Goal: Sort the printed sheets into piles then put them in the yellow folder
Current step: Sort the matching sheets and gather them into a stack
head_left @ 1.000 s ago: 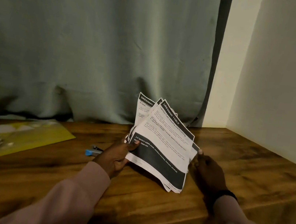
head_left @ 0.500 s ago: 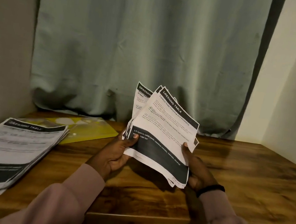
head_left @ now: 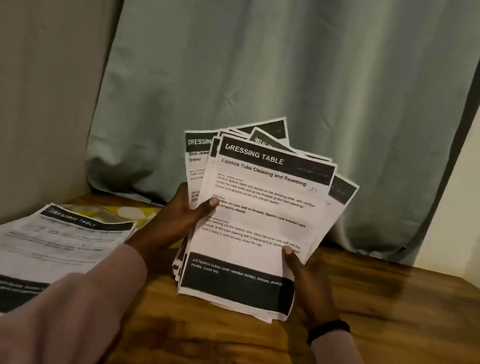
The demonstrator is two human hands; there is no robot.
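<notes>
While a grey-green curtain (head_left: pixel 295 74) is hanging across the twelve o'clock half of the view, a wooden table (head_left: pixel 398 324) is spreading beneath it from the three o'clock edge to the six o'clock edge. At nine o'clock a pile of printed sheets (head_left: pixel 29 250) is lying flat on the table, its top page headed "DRESSING TABLE", its far end overlapping the yellow folder (head_left: pixel 131 212), which is showing only as a strip at about ten o'clock against the foot of the curtain.

At the centre, the person is holding a fanned bundle of printed sheets (head_left: pixel 261 216) tilted up, lifted clear of the wood. Its front page is reading "DRESSING TABLE" and "Lipstick Tube Cleaning and Resetting", with a dark band along the bottom; other pages are fanning out behind it toward eleven and one o'clock.

Pinkish sleeves are reaching in from seven and five o'clock. The left hand (head_left: pixel 176 222) is grasping the bundle's nine o'clock edge, thumb pressing on the front page and fingers going behind. The right hand (head_left: pixel 307 282) is grasping the lower edge at about four o'clock, thumb lying on the front page. A black band (head_left: pixel 328 330) is circling the right wrist.
</notes>
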